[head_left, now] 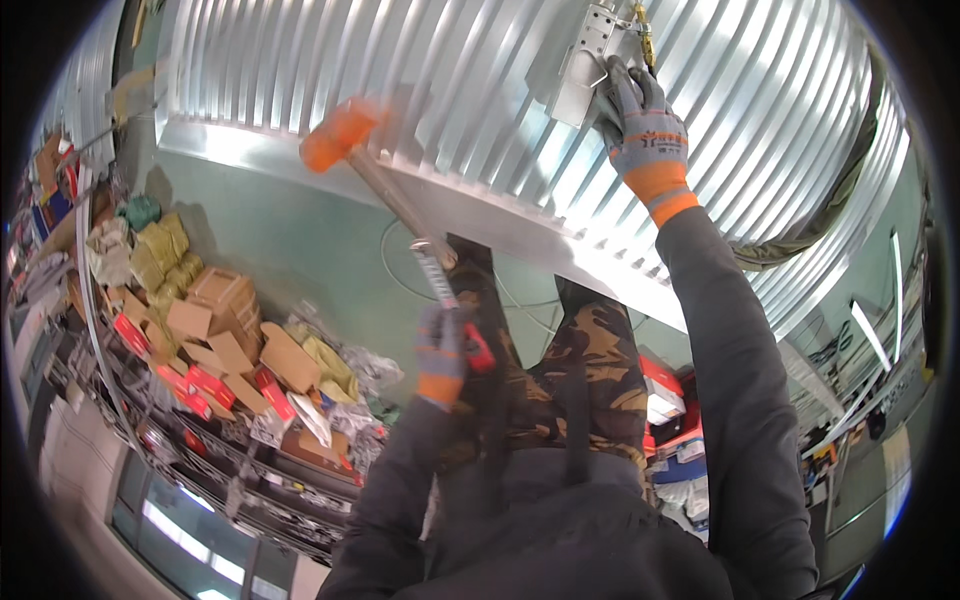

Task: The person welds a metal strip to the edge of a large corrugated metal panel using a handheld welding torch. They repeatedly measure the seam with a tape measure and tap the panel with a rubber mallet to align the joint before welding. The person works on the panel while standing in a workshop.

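— Two gloved hands up, and both are busy. The left hand has its grip wrapped tight round the handle of an orange-headed mallet, whose head is blurred, up against the corrugated metal sheet.

— And the right hand?

— Its grip is closed over a small silver metal bracket, pinning it flat to the ribs of the sheet near the upper edge of the picture. A thin brass-coloured rod pokes out just above the fingers.

— How would you play this one?

— I'd say keep the bracket pressed hard so it can't skate across the ribs, keep those fingers well apart from the strike line, and land the mallet face square, not on its edge. Short swings look wiser than big ones on thin sheet.

— Give me the count.

— One mallet, one bracket, one brass rod, one big corrugated sheet with a flat folded flange along its lower edge. Two grey gloves with orange cuffs. Down on the floor, a heap of cardboard boxes, too many and too jumbled to number.
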`<state>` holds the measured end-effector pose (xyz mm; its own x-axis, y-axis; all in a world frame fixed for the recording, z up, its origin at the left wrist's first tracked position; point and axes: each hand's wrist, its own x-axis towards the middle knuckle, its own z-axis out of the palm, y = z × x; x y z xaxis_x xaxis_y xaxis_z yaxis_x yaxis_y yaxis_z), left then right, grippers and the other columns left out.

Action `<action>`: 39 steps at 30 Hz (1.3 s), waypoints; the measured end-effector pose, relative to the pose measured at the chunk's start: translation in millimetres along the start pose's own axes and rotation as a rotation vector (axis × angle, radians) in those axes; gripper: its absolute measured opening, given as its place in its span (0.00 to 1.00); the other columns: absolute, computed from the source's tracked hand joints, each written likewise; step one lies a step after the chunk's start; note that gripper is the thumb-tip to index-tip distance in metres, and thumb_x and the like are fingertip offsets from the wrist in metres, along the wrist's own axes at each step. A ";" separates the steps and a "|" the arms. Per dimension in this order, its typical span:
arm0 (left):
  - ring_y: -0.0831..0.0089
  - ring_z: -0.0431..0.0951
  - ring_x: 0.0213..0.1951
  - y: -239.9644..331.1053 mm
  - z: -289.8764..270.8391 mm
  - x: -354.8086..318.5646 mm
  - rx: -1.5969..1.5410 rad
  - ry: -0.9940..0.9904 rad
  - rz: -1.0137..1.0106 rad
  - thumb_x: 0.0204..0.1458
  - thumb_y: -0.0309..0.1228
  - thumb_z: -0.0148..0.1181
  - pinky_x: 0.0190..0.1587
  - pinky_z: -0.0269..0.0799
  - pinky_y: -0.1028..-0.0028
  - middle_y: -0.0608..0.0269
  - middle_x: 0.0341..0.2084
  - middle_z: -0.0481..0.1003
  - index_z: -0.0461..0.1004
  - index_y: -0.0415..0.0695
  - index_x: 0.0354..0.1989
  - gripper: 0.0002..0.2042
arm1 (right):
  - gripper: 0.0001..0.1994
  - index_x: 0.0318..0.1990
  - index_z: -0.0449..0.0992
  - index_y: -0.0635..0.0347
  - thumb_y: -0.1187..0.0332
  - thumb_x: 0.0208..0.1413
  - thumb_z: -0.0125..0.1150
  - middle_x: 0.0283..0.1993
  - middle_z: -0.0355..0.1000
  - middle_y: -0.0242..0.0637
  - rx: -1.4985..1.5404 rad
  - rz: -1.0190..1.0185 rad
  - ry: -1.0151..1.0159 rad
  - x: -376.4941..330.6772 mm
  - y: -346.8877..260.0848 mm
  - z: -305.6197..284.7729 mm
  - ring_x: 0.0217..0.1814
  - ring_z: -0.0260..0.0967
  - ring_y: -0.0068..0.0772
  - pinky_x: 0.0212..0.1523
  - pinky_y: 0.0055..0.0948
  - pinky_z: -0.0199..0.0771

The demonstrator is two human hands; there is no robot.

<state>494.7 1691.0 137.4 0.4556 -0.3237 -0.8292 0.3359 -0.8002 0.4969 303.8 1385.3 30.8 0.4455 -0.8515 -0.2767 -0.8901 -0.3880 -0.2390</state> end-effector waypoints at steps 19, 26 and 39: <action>0.76 0.75 0.26 -82.4 113.7 52.3 -0.202 0.102 0.450 0.65 0.27 0.55 0.27 0.73 0.73 0.53 0.38 0.75 0.73 0.38 0.39 0.05 | 0.35 0.69 0.60 0.67 0.70 0.55 0.66 0.63 0.68 0.51 1.577 0.058 -0.865 -86.4 68.5 -114.8 0.63 0.70 0.40 0.62 0.31 0.74; 0.65 0.75 0.23 -66.4 114.5 53.8 0.149 0.110 0.626 0.62 0.22 0.53 0.30 0.75 0.66 0.45 0.46 0.76 0.74 0.38 0.38 0.04 | 0.23 0.61 0.69 0.59 0.67 0.60 0.68 0.53 0.74 0.43 1.483 0.094 -0.922 -47.8 37.0 -75.8 0.50 0.76 0.29 0.45 0.26 0.80; 0.65 0.74 0.27 -82.0 121.8 57.5 0.318 0.143 0.670 0.60 0.21 0.55 0.29 0.73 0.70 0.52 0.35 0.71 0.66 0.36 0.57 0.17 | 0.19 0.58 0.73 0.63 0.66 0.63 0.66 0.46 0.76 0.35 1.436 0.125 -0.908 -27.3 21.7 -67.5 0.44 0.75 0.21 0.40 0.23 0.76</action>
<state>392.9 1676.5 17.8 0.5886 -0.7409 -0.3236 -0.2951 -0.5695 0.7672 265.8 1376.3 96.0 0.7453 -0.1918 -0.6386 -0.3517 0.7007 -0.6208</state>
